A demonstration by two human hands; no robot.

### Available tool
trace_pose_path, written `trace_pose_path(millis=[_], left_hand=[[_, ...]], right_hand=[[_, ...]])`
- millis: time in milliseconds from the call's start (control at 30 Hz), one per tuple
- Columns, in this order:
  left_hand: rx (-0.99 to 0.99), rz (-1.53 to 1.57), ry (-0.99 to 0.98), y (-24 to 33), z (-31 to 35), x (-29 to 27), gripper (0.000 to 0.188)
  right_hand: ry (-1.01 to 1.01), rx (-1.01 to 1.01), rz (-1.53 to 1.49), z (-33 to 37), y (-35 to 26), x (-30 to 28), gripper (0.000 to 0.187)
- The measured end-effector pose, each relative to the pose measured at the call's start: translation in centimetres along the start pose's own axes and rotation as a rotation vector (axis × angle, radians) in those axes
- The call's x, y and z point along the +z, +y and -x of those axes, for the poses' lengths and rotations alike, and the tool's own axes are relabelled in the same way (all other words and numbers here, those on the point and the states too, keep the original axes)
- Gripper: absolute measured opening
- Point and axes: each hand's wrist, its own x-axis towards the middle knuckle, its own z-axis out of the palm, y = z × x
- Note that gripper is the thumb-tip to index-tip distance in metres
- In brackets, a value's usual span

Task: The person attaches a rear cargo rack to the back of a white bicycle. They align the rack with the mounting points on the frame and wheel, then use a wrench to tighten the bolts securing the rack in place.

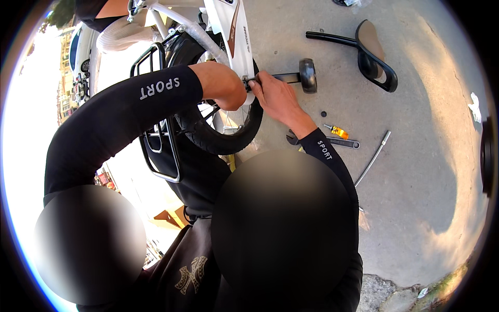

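A bicycle with a white frame lies tilted before me, its rear wheel (249, 132) with a black tyre under my hands. My left hand (224, 86) is curled at the wheel's axle, its fingertips mostly hidden. My right hand (278, 99) meets it from the right, thumb and fingers pinched at the same spot. What either hand grips there is too small and covered to make out. A black bracket (287, 78) runs right from the axle area, past my right fingers, to a small black training wheel (308, 76).
Right of my arm lie a yellow-handled screwdriver (340, 132), a wrench (343, 141), a small black cap (323, 114) and a metal rod (373, 157). Farther off is a brown-and-black saddle (370, 47) with its post. A black rack (174, 156) juts toward me. Another person's clothing (96, 10) shows top left.
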Motion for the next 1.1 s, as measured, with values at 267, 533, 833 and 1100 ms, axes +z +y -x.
trace_pose_path(millis=[267, 533, 833, 1100], left_hand=[[0.030, -0.031, 0.008, 0.1, 0.4, 0.0, 0.025], [-0.004, -0.014, -0.002, 0.3, 0.5, -0.6, 0.024], [-0.024, -0.056, -0.011, 0.0, -0.7, -0.1, 0.029], [-0.034, -0.065, 0.013, 0.8, 1.0, -0.7, 0.029]], right_hand=[[-0.099, 0.129, 0.052, -0.7, -1.2, -0.2, 0.043], [-0.104, 0.176, 0.158, -0.9, -1.9, -0.3, 0.046], [-0.158, 0.281, 0.154, -0.8, -2.4, 0.2, 0.037], [-0.103, 0.180, 0.088, -1.0, -0.9, 0.5, 0.053]])
